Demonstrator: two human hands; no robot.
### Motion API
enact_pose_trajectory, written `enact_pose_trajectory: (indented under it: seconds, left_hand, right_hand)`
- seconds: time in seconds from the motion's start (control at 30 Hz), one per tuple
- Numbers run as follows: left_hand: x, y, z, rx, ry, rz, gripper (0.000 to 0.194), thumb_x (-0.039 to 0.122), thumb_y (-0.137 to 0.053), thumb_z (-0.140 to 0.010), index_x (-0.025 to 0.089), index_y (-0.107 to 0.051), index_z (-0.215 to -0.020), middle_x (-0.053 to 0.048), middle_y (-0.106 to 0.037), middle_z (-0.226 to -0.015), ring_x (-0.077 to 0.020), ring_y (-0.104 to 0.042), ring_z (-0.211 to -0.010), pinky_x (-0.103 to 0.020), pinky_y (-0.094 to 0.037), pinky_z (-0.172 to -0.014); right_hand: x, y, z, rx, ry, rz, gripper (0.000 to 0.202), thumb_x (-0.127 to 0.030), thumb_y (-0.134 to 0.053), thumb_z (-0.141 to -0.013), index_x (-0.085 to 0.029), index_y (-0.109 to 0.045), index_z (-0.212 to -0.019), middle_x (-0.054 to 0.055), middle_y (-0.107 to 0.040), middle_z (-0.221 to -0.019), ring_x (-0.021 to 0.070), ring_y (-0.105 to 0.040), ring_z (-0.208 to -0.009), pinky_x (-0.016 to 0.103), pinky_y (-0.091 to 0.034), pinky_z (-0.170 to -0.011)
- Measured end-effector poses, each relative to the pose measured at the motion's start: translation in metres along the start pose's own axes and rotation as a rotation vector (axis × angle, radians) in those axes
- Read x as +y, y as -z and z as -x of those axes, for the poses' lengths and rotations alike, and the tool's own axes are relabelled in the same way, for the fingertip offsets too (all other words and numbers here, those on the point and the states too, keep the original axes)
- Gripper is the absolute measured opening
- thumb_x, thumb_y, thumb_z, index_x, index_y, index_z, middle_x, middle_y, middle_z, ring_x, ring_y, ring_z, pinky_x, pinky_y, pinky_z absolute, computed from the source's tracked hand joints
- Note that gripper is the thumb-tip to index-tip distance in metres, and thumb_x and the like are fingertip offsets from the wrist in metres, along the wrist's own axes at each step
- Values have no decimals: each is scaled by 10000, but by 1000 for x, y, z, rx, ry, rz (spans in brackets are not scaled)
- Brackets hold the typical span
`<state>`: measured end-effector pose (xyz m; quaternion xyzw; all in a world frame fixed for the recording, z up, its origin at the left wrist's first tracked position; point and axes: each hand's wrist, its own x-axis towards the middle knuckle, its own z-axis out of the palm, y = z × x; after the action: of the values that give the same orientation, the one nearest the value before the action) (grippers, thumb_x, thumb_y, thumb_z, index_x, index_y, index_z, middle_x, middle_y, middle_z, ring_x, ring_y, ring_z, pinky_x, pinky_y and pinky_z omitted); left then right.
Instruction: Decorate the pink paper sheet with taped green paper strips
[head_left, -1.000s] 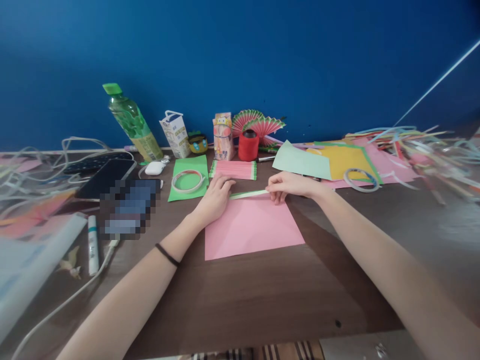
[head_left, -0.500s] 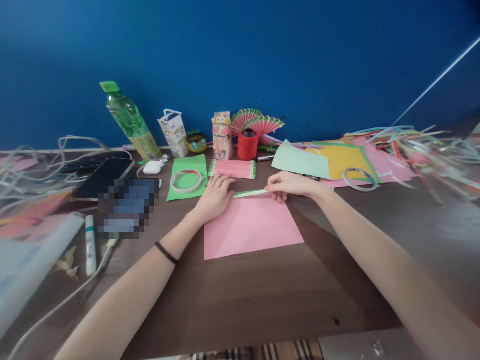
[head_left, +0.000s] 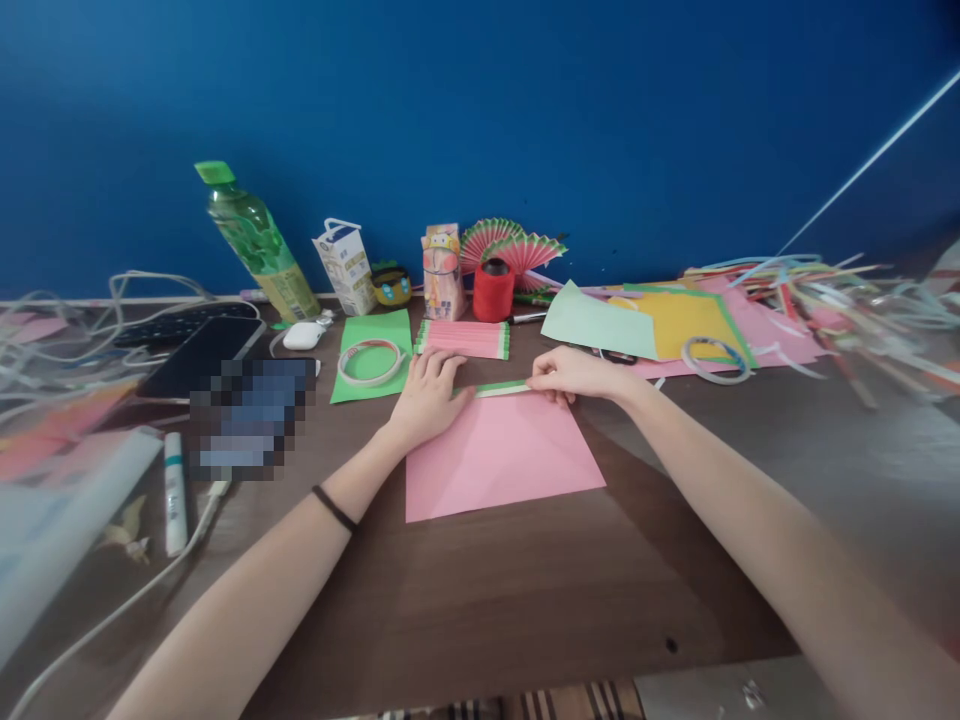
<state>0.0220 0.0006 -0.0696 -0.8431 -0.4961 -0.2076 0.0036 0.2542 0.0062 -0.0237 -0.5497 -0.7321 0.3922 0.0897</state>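
A sheet of pink paper lies flat on the desk in front of me. Along its far edge runs a narrow green and white paper strip. My left hand rests on the sheet's far left corner, fingers spread and thumb by the strip. With thumb and fingers closed, my right hand pinches the strip's right end at the far right corner. Just beyond the hands is a pleated pink paper with green ends. Left of it, a roll of tape lies on green paper.
Along the blue wall stand a green bottle, a carton, a red spool and pleated fans. To the right are pale green paper, another tape roll and loose strips. Phones, cables and a marker lie left.
My left thumb has shifted slightly along the strip, and more of the strip's green shows between the hands. My right hand keeps its pinch. The whole view has shifted slightly.
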Motion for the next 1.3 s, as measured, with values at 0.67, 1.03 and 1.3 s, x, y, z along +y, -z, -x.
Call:
enact_pose_trajectory:
  seconds: [0.67,1.03,1.3]
  left_hand:
    - [1,2,4,18,-77,-60,320,151,-357,-839,120,-498,-1124,-130,-529,-1142,-262,-424,-1111,-473,-243,-1030]
    - [1,0,5,30,-61,-55,302,183,-390,-842,145,-502,-1120,-121,-520,-1155,-268,-415,-1129,-483,-250,-1027]
    - [-14,8,-3,6,-5,273,433,17,-330,-725,184,-548,-1060,-76,-538,-1128,-208,-439,-1101,-407,-333,-979]
  right_hand:
    - [0,0,2,-6,0,-106,152,-279,-451,-860,-175,-442,-750,20,-623,-549,99,-559,-398,188,-449,-393]
    - [-1,-6,-1,63,-62,11,138,-226,-490,-784,-168,-456,-664,22,-616,-526,92,-540,-371,176,-410,-354]
    - [-6,-6,2,65,-63,12,132,-185,-498,-750,-165,-463,-624,14,-601,-510,90,-534,-370,184,-408,-366]
